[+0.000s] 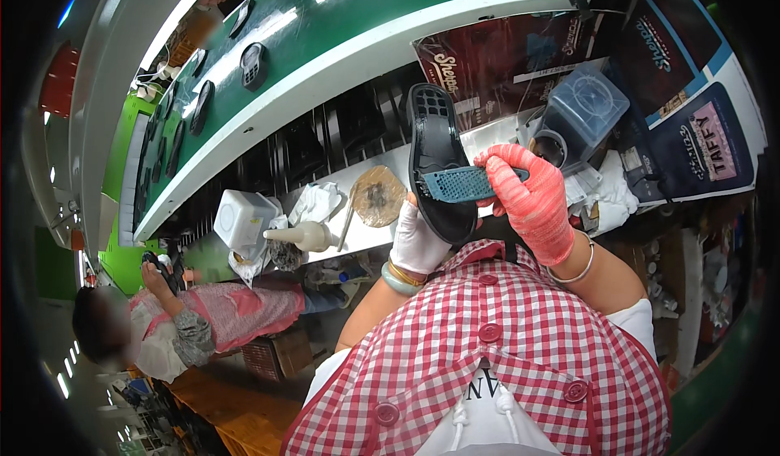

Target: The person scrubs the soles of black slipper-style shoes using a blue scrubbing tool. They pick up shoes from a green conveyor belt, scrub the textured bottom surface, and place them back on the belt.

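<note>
My left hand point(418, 243), in a white glove, grips a black shoe sole point(439, 131) near its lower end. The sole stands lengthwise in front of me, tilted, with a raised grid pattern at its far end. My right hand point(535, 204), in a pinkish-red knit glove, pinches a flat teal strip point(461, 185) dotted with small marks or holes. That strip lies across the sole's lower half and seems to touch it. Part of its right end is hidden by my fingers.
Beyond the work shelf runs a green conveyor belt point(333, 21) carrying several black soles. A white squeeze bottle point(305, 235), a round brown disc point(379, 196) and a white container point(244, 219) stand left. Right is a clear plastic box point(587, 107). A co-worker point(236, 314) is at far left.
</note>
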`<move>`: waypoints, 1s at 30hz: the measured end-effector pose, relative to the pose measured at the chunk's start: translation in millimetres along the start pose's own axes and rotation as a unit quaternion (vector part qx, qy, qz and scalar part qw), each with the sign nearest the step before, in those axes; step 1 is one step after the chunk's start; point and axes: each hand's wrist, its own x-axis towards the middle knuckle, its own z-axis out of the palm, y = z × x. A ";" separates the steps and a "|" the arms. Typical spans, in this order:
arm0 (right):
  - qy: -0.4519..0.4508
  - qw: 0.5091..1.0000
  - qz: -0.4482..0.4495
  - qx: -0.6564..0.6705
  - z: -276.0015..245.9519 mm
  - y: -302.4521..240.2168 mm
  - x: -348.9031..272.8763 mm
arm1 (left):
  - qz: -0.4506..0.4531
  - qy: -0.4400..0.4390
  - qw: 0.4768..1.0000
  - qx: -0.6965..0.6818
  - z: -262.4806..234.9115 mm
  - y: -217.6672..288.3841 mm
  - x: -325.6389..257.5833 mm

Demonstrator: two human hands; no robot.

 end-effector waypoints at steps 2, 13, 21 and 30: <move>-0.004 1.000 -0.005 -0.013 1.7 0.8 -2.4 | 0.001 -0.017 1.000 -0.022 -6.4 -0.1 2.6; -0.076 0.995 0.036 -0.046 3.2 8.3 -14.5 | -0.001 0.100 0.993 -0.063 0.6 3.5 1.2; -0.168 0.979 0.068 -0.095 1.9 1.4 -7.0 | -0.034 0.069 0.995 -0.067 -5.0 7.3 -1.3; -0.253 0.945 0.153 -0.140 9.6 -5.5 16.3 | -0.115 -0.017 0.992 -0.045 -35.7 6.2 -0.4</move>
